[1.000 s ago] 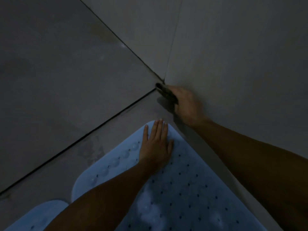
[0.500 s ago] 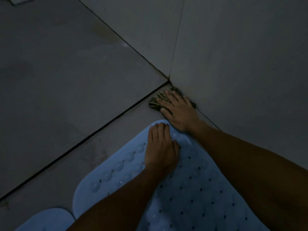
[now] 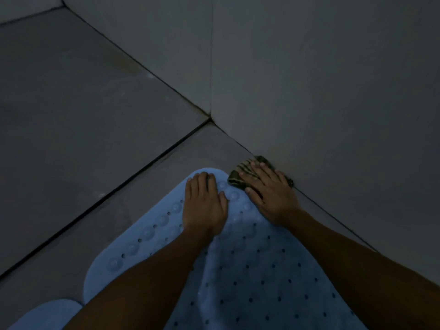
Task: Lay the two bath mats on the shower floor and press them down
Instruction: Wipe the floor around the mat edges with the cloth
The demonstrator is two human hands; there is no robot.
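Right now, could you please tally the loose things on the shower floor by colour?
Blue: 2, the large bath mat and the second bath mat at the lower left.
Dark striped: 1, the cloth under the right hand.
Total: 3

Bath mats: two, the large blue mat (image 3: 250,270) and a second mat's corner (image 3: 45,314)
Hands: two, left hand (image 3: 204,206) and right hand (image 3: 271,191)
Striped cloths (image 3: 245,172): one
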